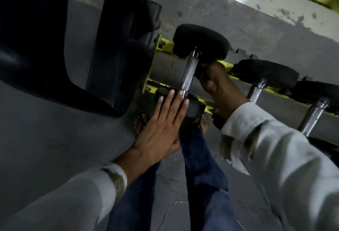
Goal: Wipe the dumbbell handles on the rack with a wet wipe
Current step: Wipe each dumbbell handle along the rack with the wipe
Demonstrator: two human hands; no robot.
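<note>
Currently the left hand [161, 122] is lying flat, fingers straight and together, on the near head [197, 108] of the first dumbbell [200, 41], with its fingertips [180, 92] reaching the near end of the handle [189, 72]. That knurled metal handle is running bare between the two black heads, and the dumbbell is sitting across the two yellow rails of the rack [166, 44].

The right hand [218, 85] is reaching in just beside the handle, on its right, with the fingers curling downward around something dark. The dim light is hiding what that is, so I cannot tell whether the hand is gripping anything.

Two more dumbbells are resting further along the rack to the right: the second [266, 72] with its short handle pointing toward the camera, and the third [314, 115] near the frame edge.

A dark machine frame [119, 47] is standing at the left end of the rack. Behind the rack, a grey wall [238, 19] with patchy paint is showing.

Below the hands, the person is wearing pale sleeves [275, 157] and blue jeans [203, 166], and is standing in sandals [140, 122] on a grey floor [55, 139].
</note>
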